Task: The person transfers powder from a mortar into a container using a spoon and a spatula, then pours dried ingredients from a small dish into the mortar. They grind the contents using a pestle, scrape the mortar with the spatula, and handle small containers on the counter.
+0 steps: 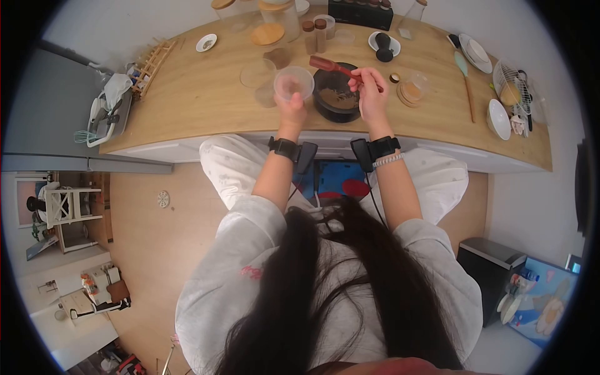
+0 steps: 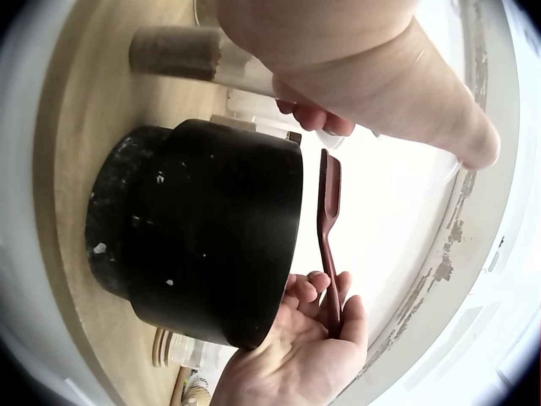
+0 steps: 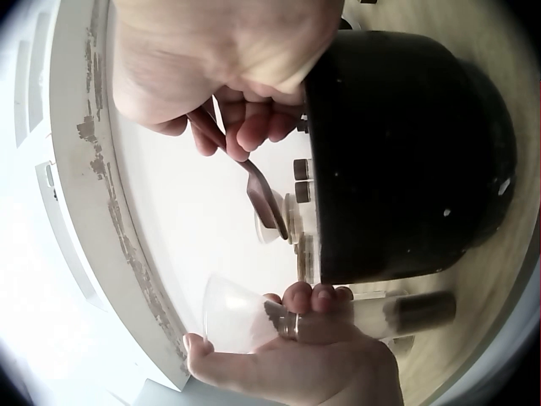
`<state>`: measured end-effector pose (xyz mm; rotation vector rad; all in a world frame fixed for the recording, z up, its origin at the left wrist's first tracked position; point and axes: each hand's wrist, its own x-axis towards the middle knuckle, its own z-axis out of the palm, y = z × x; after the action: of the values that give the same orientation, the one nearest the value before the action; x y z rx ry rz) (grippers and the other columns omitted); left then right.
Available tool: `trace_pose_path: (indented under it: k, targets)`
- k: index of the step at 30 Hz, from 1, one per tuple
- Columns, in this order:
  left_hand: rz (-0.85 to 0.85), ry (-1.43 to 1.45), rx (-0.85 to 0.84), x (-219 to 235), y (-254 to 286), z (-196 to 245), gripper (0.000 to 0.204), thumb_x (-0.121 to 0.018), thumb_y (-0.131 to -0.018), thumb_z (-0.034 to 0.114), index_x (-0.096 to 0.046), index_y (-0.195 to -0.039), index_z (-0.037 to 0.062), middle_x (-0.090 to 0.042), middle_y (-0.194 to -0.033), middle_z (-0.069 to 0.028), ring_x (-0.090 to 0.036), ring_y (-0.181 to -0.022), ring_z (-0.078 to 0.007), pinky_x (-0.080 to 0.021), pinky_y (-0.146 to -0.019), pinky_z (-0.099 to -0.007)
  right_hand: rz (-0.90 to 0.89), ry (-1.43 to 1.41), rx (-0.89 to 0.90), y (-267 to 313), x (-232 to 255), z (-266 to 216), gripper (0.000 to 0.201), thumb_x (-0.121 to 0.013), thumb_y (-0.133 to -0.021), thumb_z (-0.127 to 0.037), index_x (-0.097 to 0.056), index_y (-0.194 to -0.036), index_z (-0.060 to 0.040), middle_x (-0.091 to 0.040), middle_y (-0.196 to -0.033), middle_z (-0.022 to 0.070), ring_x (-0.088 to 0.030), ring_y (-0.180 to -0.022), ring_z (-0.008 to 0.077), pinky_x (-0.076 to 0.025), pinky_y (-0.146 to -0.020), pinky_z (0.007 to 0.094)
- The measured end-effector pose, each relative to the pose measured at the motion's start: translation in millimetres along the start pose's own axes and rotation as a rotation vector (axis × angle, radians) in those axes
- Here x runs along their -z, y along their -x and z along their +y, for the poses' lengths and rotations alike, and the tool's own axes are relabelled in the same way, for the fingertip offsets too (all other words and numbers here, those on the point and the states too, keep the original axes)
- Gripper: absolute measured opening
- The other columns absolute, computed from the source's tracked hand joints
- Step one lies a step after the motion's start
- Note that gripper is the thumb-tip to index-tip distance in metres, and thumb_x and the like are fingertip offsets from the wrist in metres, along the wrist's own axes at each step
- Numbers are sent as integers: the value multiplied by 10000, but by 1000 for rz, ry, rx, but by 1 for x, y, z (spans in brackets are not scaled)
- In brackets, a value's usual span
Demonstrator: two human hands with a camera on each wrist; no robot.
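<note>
My left hand [image 1: 291, 114] grips a clear plastic cup [image 1: 294, 80] just left of a black mortar-like bowl [image 1: 335, 114]. Dark brown stuff shows in the cup [image 3: 221, 309] in the right wrist view. My right hand [image 1: 373, 95] pinches the handle of a dark red scoop [image 1: 324, 63], whose head points left over the far side of the bowl. In the left wrist view, the scoop [image 2: 330, 196] stands above the rim, with the right hand [image 2: 308, 359] beside the bowl. Brown powder lies in the bottom of the bowl.
Behind the left hand stands a clear container of brown powder [image 2: 173, 52]. Wooden-lidded jars [image 1: 269, 35], brown-capped bottles [image 1: 320, 37] and a black box [image 1: 360, 15] are farther back. To the right are a small jar [image 1: 412, 87], a spatula [image 1: 464, 72] and a white bowl [image 1: 499, 119].
</note>
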<state>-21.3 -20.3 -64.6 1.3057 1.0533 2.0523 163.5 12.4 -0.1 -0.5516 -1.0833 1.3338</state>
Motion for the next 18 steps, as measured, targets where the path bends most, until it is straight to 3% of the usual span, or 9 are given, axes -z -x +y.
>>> trace_pose_path:
  k: [10, 12, 18]
  targets:
    - [48, 34, -31, -3, -1, -1, 734, -634, -667, 625, -454, -1080, 45, -478, -973, -59, -564, -726, -168, -465, -518, -259, 3, 27, -7, 1, 2, 2, 211, -488, -932, -157, -591, -906, 26, -595, -764, 84, -553, -678, 134, -425, -604, 244]
    - [55, 85, 13, -6, 1, 3, 729, -631, -692, 615, -481, -1035, -10, -500, -954, -62, -492, -915, -180, -394, -833, -317, 8, 17, -2, 0, 1, 2, 214, -490, -932, -159, -593, -907, 27, -595, -763, 84, -555, -680, 135, -426, -603, 244]
    - [65, 85, 30, -8, 1, 7, 749, -647, -676, 611, -480, -1042, -21, -498, -964, -61, -487, -925, -179, -390, -841, -312, 43, 0, 8, 3, -4, 1, 213, -491, -931, -160, -609, -885, 11, -591, -736, 57, -534, -645, 98, -425, -592, 213]
